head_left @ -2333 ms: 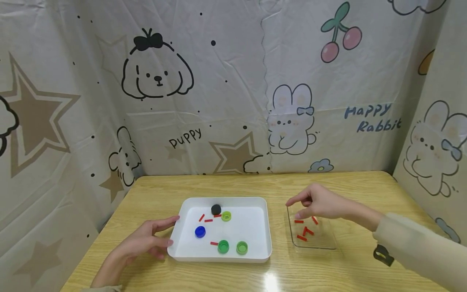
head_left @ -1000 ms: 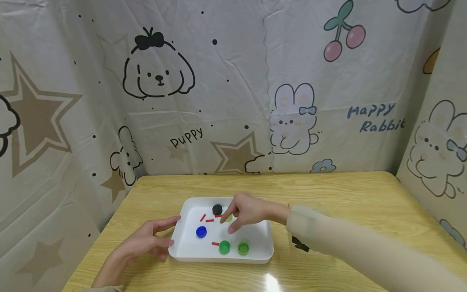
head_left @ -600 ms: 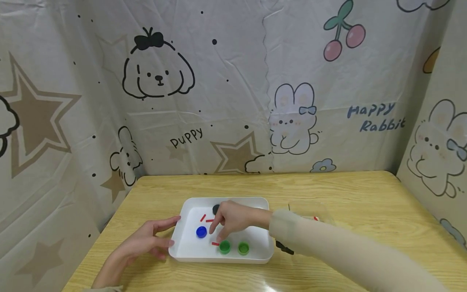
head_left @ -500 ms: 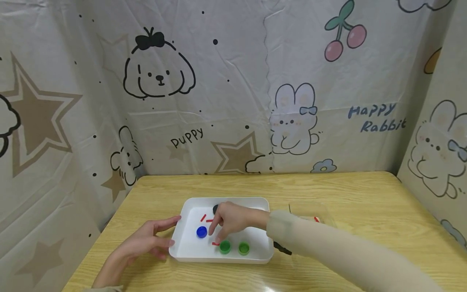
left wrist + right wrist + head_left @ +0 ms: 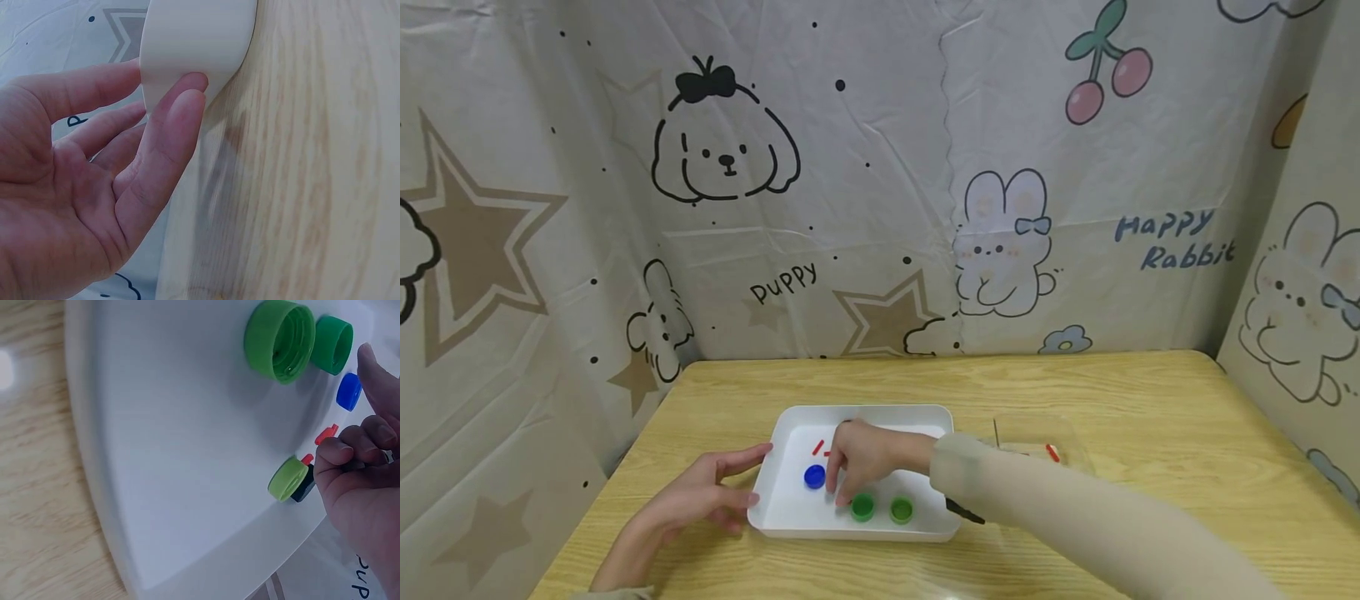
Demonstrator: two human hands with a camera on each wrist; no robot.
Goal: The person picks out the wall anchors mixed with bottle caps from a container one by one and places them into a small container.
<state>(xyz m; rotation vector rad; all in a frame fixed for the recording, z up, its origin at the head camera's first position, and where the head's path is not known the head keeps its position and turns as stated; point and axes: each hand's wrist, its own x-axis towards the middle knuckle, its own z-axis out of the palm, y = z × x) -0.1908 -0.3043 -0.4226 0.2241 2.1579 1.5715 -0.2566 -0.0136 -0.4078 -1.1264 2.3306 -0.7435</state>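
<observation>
A cloth backdrop (image 5: pixel 880 125) printed with "Happy Rabbit" is seen beyond the rectangular white tray (image 5: pixel 805 530), which is supported by a wood-grain table (image 5: pixel 1150 400). To the tray's right, a clear plastic box (image 5: pixel 1030 429) is partly covered by the cream right sleeve (image 5: pixel 1045 508). The tray's left wall is touched by the left hand (image 5: pixel 700 492), its index finger and thumb spread wide with nothing grasped. The right hand (image 5: pixel 865 454) is held inside the tray, near its middle, thumb and index tips close together; whether anything is pinched cannot be told. By the tray's near wall, a green cap (image 5: pixel 862 507) and a light green cap (image 5: pixel 901 510) are set; a blue cap (image 5: pixel 814 477) is placed in its left half, while a lime cap (image 5: pixel 287 478) and a black piece (image 5: pixel 304 485) are seen toward its far wall. At least 2 red sticks (image 5: pixel 817 447) are scattered in the tray's far-left part, and 1 red stick (image 5: pixel 1052 452) is visible in the box to its right.
</observation>
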